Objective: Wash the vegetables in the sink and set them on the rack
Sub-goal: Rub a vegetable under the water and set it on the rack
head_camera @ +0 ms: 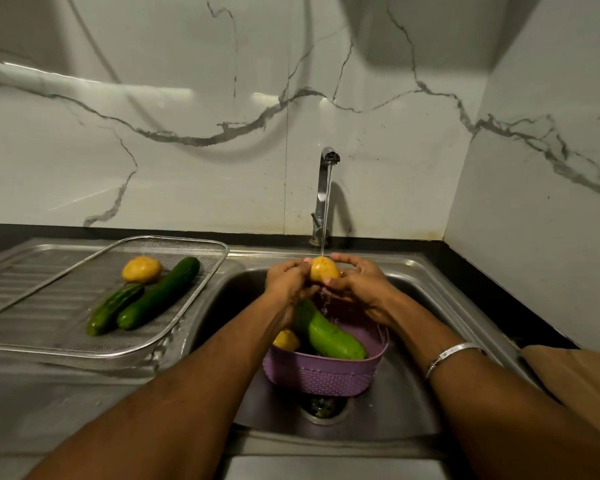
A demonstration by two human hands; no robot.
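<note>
Near edge: where the two forearms enter from below, their elbows are cut off by the frame, and a silver bracelet (454, 356) rings the right wrist.
Drain: the sink (409, 403) drain is half hidden under the purple basket (323, 374).
Basket: it holds a pale green gourd (333, 336) and a yellow potato (286, 340), the second mostly covered by the left forearm; anything deeper cannot be made out.
Left hand (286, 282): fingers curled round the left side of the held potato (323, 270); fingertips hidden behind it.
Right hand (361, 284): fingers arched over the potato's right side, thumb beneath it.
Held potato: above the basket, touching the water stream from the tap (324, 192).
Rack (201, 289): mesh tray on the drainboard to the left, carrying two dark cucumbers, (161, 292) and (115, 308), side by side, and another potato (141, 269).
Far: a marble-patterned wall (187, 98).
</note>
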